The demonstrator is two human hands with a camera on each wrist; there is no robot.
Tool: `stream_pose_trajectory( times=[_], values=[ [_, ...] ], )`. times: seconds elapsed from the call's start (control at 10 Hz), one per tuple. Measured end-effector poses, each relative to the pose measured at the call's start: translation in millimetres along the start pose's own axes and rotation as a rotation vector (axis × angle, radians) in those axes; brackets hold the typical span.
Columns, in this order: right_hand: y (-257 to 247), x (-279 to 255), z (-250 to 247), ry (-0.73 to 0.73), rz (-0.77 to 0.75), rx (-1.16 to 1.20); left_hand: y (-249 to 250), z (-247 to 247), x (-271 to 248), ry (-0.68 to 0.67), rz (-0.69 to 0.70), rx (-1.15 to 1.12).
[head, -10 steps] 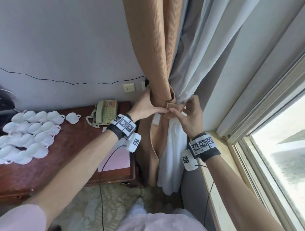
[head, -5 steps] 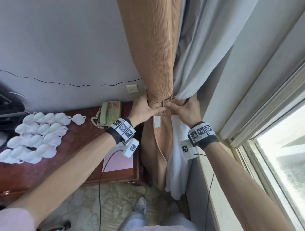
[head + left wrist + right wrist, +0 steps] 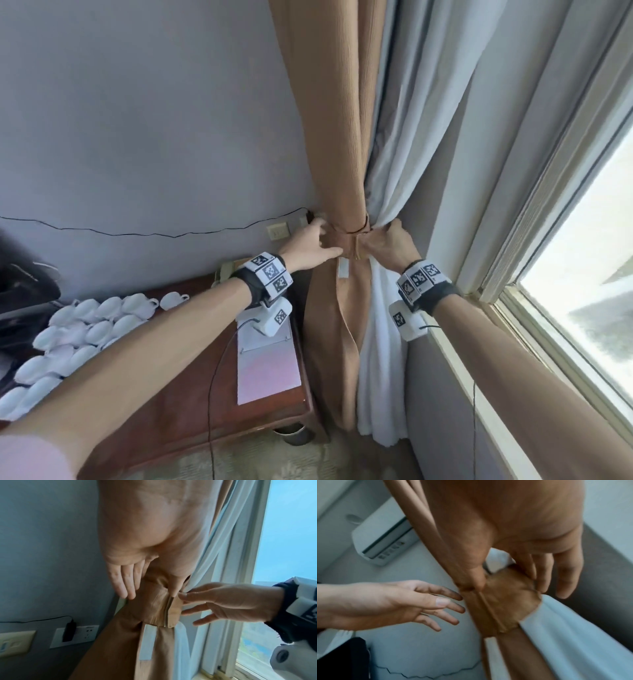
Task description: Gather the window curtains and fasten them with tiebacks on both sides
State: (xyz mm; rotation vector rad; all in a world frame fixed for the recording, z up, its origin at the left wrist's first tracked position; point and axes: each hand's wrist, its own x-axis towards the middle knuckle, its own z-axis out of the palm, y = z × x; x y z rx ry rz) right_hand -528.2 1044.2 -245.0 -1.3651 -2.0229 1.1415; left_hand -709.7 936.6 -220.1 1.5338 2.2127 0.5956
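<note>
A tan curtain (image 3: 335,137) and a white sheer curtain (image 3: 411,120) hang bunched together beside the window. A tan tieback (image 3: 349,240) wraps the bunch, its two ends overlapping at the front (image 3: 169,609). My left hand (image 3: 317,245) lies on the band's left side, fingers straight, thumb tip (image 3: 173,593) touching its upper edge. On the band's right side is my right hand (image 3: 387,243). Its fingers are spread and straight (image 3: 197,601), and the thumb (image 3: 477,582) rests on the band. Neither hand grips anything.
A dark wooden table (image 3: 171,411) at left holds several white cups (image 3: 85,325), a phone (image 3: 226,270) and a paper pad (image 3: 267,366). A socket with a plugged charger (image 3: 68,628) is on the wall behind. The window (image 3: 582,308) and its sill (image 3: 479,394) run along the right.
Both hands pinched the tieback's ends a second ago, then pressed them together. Now the fingers have loosened and spread, and the band stays closed round the curtains. My view has tilted up.
</note>
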Motion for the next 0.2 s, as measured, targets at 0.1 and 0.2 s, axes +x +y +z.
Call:
stream_pose_trajectory(
  times=[0.1, 0.2],
  values=[
    [-28.4, -47.4, -1.7, 0.297, -0.137, 0.004, -3.4, -12.3, -25.6, 0.018, 0.128, -0.012],
    [-56.6, -95.6, -10.8, 0.378, -0.33, 0.029, -5.7, -31.6, -54.3, 0.088, 0.213, -0.016]
  ],
)
